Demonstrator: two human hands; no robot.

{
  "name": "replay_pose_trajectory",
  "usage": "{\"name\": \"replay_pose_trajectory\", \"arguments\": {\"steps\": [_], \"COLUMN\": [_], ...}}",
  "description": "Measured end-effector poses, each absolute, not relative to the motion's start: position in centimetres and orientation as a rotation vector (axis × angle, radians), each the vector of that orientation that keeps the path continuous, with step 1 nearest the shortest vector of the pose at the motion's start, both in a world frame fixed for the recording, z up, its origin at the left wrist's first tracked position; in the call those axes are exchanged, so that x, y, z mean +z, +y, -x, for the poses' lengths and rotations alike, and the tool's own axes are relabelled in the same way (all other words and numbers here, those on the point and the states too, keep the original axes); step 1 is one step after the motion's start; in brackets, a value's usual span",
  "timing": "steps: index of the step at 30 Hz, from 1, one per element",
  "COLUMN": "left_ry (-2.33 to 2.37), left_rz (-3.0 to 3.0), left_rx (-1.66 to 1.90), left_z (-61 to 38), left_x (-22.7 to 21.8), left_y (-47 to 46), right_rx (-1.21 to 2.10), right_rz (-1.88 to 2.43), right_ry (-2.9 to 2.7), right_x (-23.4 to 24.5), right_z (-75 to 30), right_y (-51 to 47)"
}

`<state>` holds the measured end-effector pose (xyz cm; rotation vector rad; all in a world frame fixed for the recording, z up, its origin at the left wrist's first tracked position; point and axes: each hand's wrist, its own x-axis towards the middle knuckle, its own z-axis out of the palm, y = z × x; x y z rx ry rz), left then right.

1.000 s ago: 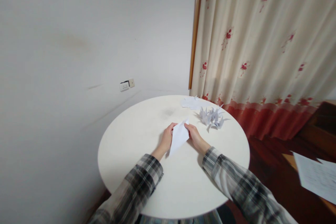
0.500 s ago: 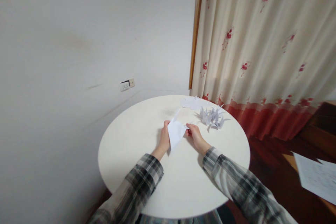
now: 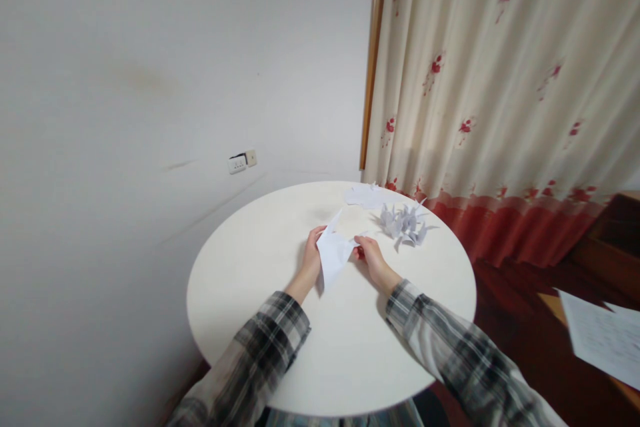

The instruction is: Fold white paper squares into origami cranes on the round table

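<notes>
A folded white paper crane (image 3: 334, 259) is held between my two hands, over the middle of the round white table (image 3: 240, 267). My left hand (image 3: 312, 255) grips its left side, the fingers partly hidden behind the paper. With thumb and fingers pinched, my right hand (image 3: 369, 255) holds the narrow point on the crane's right. Another thin point of the paper sticks up near my left fingertips. Beyond my right hand lies a cluster of small folded paper cranes (image 3: 404, 223).
Flat white paper (image 3: 367, 196) rests at the table's far edge. A white wall with a socket (image 3: 237, 164) rises at left, a floral curtain (image 3: 470, 80) behind at right. Written sheets (image 3: 603, 337) lie on a wooden surface at lower right.
My left hand has shifted slightly left and up along the paper's edge, and the crane has tilted a little. My right hand keeps its pinch in the same place.
</notes>
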<state>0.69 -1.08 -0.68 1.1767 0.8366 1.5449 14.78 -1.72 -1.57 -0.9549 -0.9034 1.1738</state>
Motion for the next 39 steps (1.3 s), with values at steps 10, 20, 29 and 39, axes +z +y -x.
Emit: {"name": "replay_pose_trajectory", "arguments": {"steps": [10,20,29,39], "left_ry": [0.572,0.498,0.608,0.713], "left_rz": [-0.867,-0.975,-0.950,-0.838], "left_rx": [1.280,1.339,1.377,1.540], "left_z": [-0.4,-0.2,-0.1,-0.1], "left_x": [-0.7,-1.2,-1.0,-2.2], "left_y": [-0.4,0.4,0.0,1.1], "right_rx": [1.147,1.108,1.079,1.075], "right_rz": [0.937,0.921,0.920,0.929], "right_ry": [-0.865,-0.821,-0.748,-0.766], "right_x": [-2.0,-2.2,-2.1,-2.0], "right_z": [-15.3,-15.6,-15.7,-15.9], "right_y": [-1.6,-1.6,-1.6,-1.5]}}
